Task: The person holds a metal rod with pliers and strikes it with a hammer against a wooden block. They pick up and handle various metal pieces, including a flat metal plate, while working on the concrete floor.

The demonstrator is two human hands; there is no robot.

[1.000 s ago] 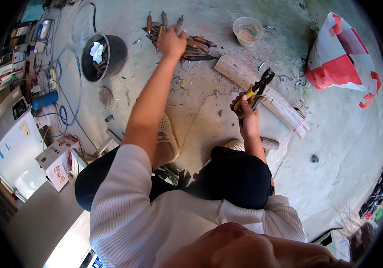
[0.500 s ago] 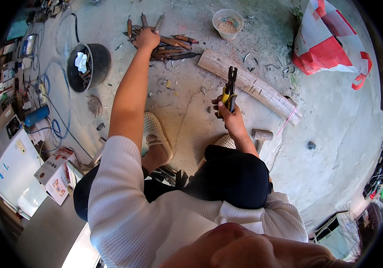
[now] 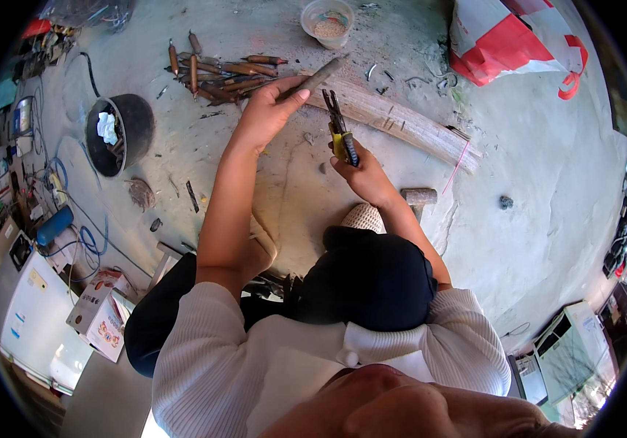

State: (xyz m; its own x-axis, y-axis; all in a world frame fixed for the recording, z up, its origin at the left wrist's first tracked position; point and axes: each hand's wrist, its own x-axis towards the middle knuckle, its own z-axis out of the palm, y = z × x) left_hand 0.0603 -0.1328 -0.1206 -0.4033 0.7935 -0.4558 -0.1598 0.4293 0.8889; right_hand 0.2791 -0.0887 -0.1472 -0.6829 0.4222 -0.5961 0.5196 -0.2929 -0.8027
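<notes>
My left hand (image 3: 266, 118) grips a grey-brown metal tube (image 3: 322, 74), with the thumb along its near side and its free end angled up and to the right. My right hand (image 3: 366, 175) is closed around a pair of pliers (image 3: 339, 139) with yellow and black handles. The plier jaws point away from me, just below the tube and apart from it. A pile of brown tubes with narrowed ends (image 3: 193, 75) lies on the floor beyond my left hand. Behind the pliers a long wooden block (image 3: 401, 120) lies slantwise; the tube overlaps its left end in view.
A black bucket (image 3: 138, 131) with white crumpled material stands at left. Ahead is a clear tub (image 3: 307, 22) of small beads. A red-and-white bag (image 3: 503, 51) stands far right. A hammer (image 3: 420, 196) lies by my right forearm. Metal scraps dot the concrete floor.
My left hand has drawn back from the pile toward the pliers, bringing the grey-brown tube with it. The pliers stay in my right hand. The whole view has shifted.
</notes>
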